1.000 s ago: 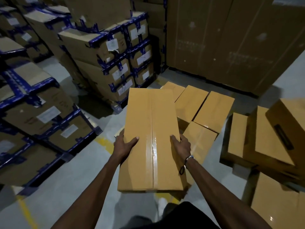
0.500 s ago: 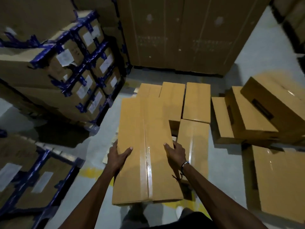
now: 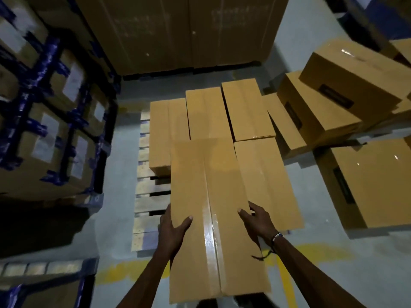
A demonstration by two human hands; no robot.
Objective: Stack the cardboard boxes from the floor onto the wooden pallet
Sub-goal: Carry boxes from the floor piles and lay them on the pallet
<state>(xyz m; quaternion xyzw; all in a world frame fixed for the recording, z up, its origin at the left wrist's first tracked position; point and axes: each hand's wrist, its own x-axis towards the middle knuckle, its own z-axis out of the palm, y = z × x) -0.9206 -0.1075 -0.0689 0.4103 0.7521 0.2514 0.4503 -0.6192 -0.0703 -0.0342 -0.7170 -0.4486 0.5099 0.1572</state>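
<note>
Head view, item one: I am holding a long cardboard box (image 3: 213,218), taped along its centre seam, lengthwise out in front of me, its far end overlapping the boxes on the pallet and its near end over the yellow floor line (image 3: 124,272). My left hand (image 3: 172,227) is gripping the box's left edge at 7 o'clock, thumb lying across the top face and fingers curled out of sight beneath. My right hand (image 3: 259,223) is gripping the right edge at 5 o'clock, thumb on top, fingers wrapped round the side, a beaded wristband (image 3: 277,236) sitting on that wrist. Item two: the wooden pallet (image 3: 144,210) is lying on the grey floor at 9 o'clock of the held box, its bare slats showing along the left side. Item three: four stacked boxes (image 3: 246,112) of the same kind are resting flat on the pallet, three side by side at 12 o'clock and one at 3 o'clock, just beside the held box. Item four: loose floor boxes (image 3: 373,183) are sitting at 2 to 3 o'clock, some tilted against one another. Item five: blue-strapped labelled cartons (image 3: 55,121) are standing at 9 to 10 o'clock. Item six: a tall cardboard crate (image 3: 178,32) is standing at 12 o'clock, beyond the pallet.
</note>
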